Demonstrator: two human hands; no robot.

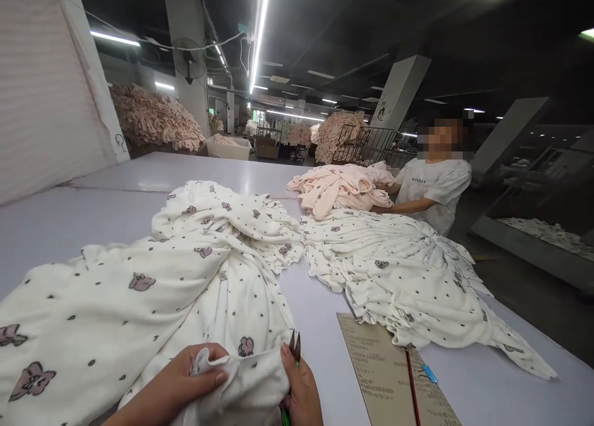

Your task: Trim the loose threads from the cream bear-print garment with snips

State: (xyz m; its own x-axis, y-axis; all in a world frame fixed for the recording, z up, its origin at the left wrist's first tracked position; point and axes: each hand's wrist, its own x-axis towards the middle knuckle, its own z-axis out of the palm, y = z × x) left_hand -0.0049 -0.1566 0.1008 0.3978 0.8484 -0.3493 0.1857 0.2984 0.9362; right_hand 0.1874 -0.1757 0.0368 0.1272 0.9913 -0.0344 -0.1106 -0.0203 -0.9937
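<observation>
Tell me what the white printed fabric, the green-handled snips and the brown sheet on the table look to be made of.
White printed fabric: probably fleece or plush, matte, judging by its thick, rounded folds.
Green-handled snips: likely metal blades, going by their dark grey sheen; the handle may be plastic, but is mostly covered.
Brown sheet: cardboard or stiff paper, it seems, dull and flat.

A smooth, pale lilac tabletop [106, 216] carries spotted white cloth [176, 277] at nine o'clock, a similar white heap [394, 265] at three, and a printed brown card [371, 364] at five, partly under that heap.
</observation>
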